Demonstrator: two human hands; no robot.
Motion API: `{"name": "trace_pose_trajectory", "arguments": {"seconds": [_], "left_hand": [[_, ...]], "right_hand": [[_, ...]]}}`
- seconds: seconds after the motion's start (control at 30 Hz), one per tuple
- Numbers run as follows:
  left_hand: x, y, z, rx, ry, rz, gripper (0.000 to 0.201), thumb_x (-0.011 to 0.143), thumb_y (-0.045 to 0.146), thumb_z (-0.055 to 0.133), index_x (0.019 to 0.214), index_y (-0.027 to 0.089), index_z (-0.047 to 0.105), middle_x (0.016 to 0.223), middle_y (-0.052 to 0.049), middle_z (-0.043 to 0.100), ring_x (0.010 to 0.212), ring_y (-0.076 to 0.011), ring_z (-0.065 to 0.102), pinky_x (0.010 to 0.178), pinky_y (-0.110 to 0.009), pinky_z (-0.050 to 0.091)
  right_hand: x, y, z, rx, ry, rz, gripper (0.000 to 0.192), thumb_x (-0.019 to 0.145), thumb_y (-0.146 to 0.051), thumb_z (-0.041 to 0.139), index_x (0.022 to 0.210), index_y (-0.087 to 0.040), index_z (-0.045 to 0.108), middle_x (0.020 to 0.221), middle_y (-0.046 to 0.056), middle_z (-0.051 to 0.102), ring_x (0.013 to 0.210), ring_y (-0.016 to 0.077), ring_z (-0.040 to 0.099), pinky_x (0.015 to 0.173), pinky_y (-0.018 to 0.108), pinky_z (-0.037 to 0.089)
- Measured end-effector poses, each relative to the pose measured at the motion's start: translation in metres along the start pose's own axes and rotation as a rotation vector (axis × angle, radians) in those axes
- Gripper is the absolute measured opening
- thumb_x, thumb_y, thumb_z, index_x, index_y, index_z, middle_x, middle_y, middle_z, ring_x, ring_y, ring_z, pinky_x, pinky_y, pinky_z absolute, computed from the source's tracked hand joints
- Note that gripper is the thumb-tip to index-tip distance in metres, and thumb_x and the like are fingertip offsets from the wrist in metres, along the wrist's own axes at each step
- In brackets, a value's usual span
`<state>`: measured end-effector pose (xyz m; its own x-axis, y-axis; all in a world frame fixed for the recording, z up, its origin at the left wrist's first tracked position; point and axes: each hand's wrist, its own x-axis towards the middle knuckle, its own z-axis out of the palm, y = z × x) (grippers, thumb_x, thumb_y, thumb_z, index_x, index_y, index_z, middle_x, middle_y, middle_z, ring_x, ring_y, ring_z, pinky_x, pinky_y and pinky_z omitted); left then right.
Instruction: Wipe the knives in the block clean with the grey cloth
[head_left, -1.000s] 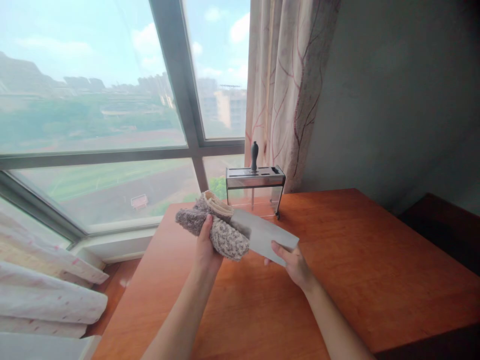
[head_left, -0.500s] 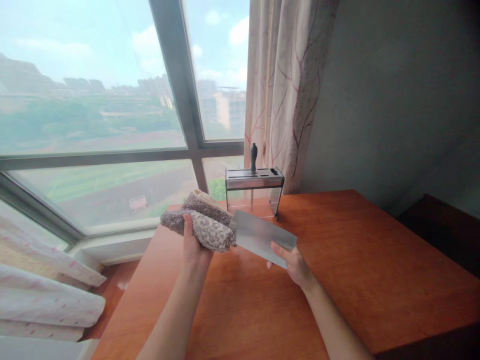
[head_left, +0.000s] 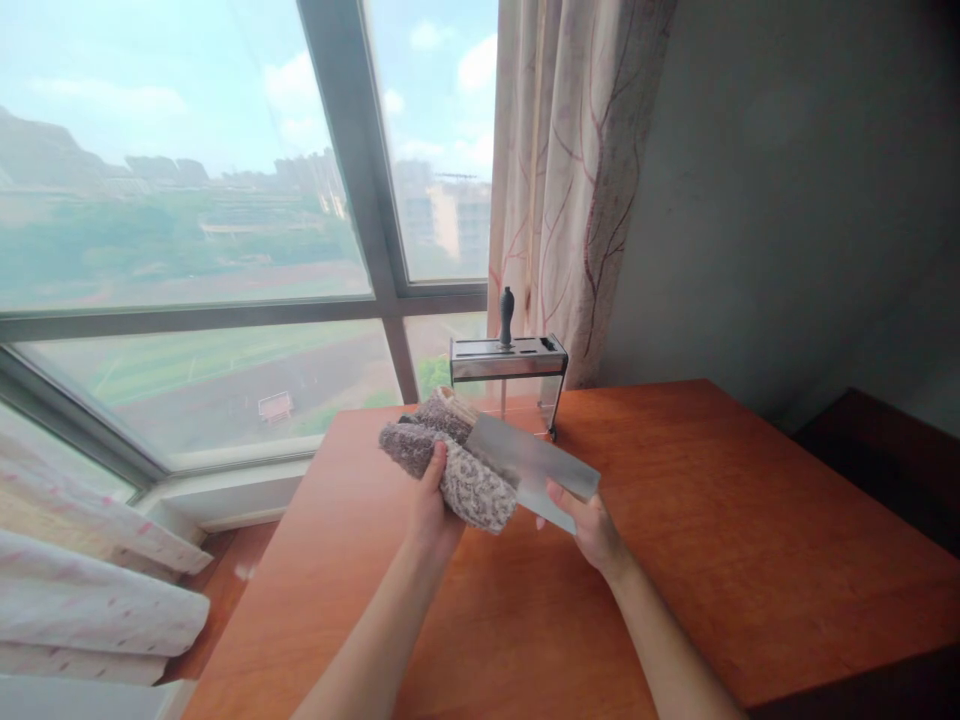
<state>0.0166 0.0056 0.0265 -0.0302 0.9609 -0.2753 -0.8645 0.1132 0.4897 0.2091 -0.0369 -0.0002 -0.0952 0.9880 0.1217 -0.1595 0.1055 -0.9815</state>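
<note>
Grey mottled cloth (head_left: 480, 490) gripped by left hand (head_left: 436, 515), folded over one end of the cleaver (head_left: 529, 455); that end is hidden. Right hand (head_left: 595, 528) pinches its other end, thumb on top. Cleaver is above brown table (head_left: 750, 520), in front of metal-topped knife stand (head_left: 510, 366).

Half a second ago I see the left hand (head_left: 436, 518) out to the left with the shaggy grey cloth (head_left: 480, 492); now both are back toward the right, a little beyond where they were a second ago, and the cloth's near fold overlaps more of the broad metal blade (head_left: 534, 465). The gap between cloth and right hand (head_left: 592, 528) is narrower, and the far fold hides more of the clear-sided stand's (head_left: 510, 367) lower left than half a second ago.
</note>
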Motion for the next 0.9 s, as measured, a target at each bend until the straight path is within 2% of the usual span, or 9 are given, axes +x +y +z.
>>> {"name": "trace_pose_trajectory", "arguments": {"seconds": [0.1,0.2,0.3,0.4,0.5,0.57,0.9], "left_hand": [[-0.006,-0.012,-0.001,0.081,-0.039,-0.088,0.030,0.079,0.029,0.067,0.105,0.015,0.064,0.103,-0.010,0.071,0.101,-0.0254,0.065,0.096,-0.038,0.048],[-0.008,-0.015,-0.001,0.121,-0.059,-0.098,0.031,0.079,0.031,0.068,0.106,0.016,0.064,0.103,-0.010,0.071,0.102,-0.0257,0.064,0.096,-0.039,0.049],[-0.004,-0.004,0.000,0.105,-0.017,-0.050,0.027,0.079,0.033,0.067,0.100,0.015,0.065,0.095,-0.010,0.072,0.100,-0.0257,0.065,0.095,-0.038,0.049],[0.004,0.017,0.001,0.076,0.034,0.050,0.026,0.081,0.035,0.064,0.099,0.015,0.065,0.088,-0.007,0.072,0.096,-0.0245,0.067,0.094,-0.037,0.050],[0.012,0.034,-0.001,0.029,0.040,0.151,0.030,0.085,0.037,0.059,0.106,0.016,0.064,0.092,-0.006,0.072,0.092,-0.0222,0.067,0.094,-0.037,0.049],[0.014,0.038,-0.001,-0.005,0.038,0.183,0.030,0.086,0.037,0.057,0.107,0.016,0.063,0.094,-0.006,0.072,0.091,-0.0206,0.067,0.095,-0.036,0.049],[0.000,0.014,0.004,-0.009,0.017,0.071,0.032,0.084,0.031,0.061,0.113,0.017,0.061,0.098,-0.007,0.072,0.096,-0.0228,0.067,0.095,-0.037,0.049]], "right_hand": [[0.001,0.004,0.000,0.020,0.046,-0.005,0.033,0.083,-0.048,0.058,0.065,-0.021,0.067,0.059,0.003,0.064,0.058,0.0191,0.058,0.059,0.031,0.046],[0.002,0.006,0.000,0.059,0.073,0.003,0.031,0.081,-0.050,0.061,0.069,-0.021,0.068,0.057,0.003,0.064,0.056,0.0194,0.058,0.057,0.032,0.046],[0.001,0.005,0.000,0.072,0.059,0.026,0.032,0.080,-0.051,0.062,0.071,-0.020,0.068,0.055,0.003,0.063,0.055,0.0191,0.057,0.055,0.031,0.045],[0.000,0.000,0.000,0.046,0.038,0.023,0.034,0.080,-0.051,0.062,0.068,-0.019,0.066,0.056,0.003,0.064,0.058,0.0192,0.058,0.057,0.030,0.045],[-0.002,-0.003,0.001,0.030,0.003,0.002,0.037,0.080,-0.052,0.061,0.066,-0.018,0.066,0.058,0.003,0.065,0.062,0.0198,0.059,0.060,0.031,0.045],[-0.002,-0.003,0.002,0.035,-0.007,0.010,0.037,0.079,-0.052,0.062,0.068,-0.018,0.067,0.059,0.003,0.065,0.061,0.0199,0.059,0.060,0.031,0.045],[-0.001,0.001,0.001,-0.003,0.046,-0.015,0.039,0.082,-0.052,0.058,0.062,-0.020,0.065,0.058,0.004,0.064,0.061,0.0208,0.058,0.063,0.033,0.045]]}}
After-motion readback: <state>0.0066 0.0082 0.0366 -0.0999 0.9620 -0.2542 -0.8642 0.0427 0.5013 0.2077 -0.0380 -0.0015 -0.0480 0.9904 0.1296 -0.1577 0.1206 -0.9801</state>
